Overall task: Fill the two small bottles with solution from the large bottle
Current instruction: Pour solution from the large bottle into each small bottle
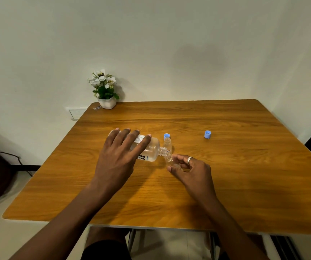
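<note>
Spread left fingers (124, 139) clasp the tipped large bottle (151, 149), right fingers (181, 158) pinching a small bottle (169, 158) beneath.

Wooden table (226, 184) against pale wall (169, 44) (potted white flowers (104, 89) at corner).

On my feed the large bottle (150, 150) is clear plastic with a white label and black lettering, and it's partly full of clear liquid. It's uncapped and tipped on its side, neck pointing right, held in the left hand (117, 156). Its mouth sits right at the open mouth of the near small bottle (169, 158), a tiny clear one pinched at a tilt by the right hand (190, 171). The far small bottle (167, 144) stands upright and uncapped just behind the neck. One blue cap (166, 136) sits right behind it, and the other blue cap (207, 134) is well off to the right.
</note>
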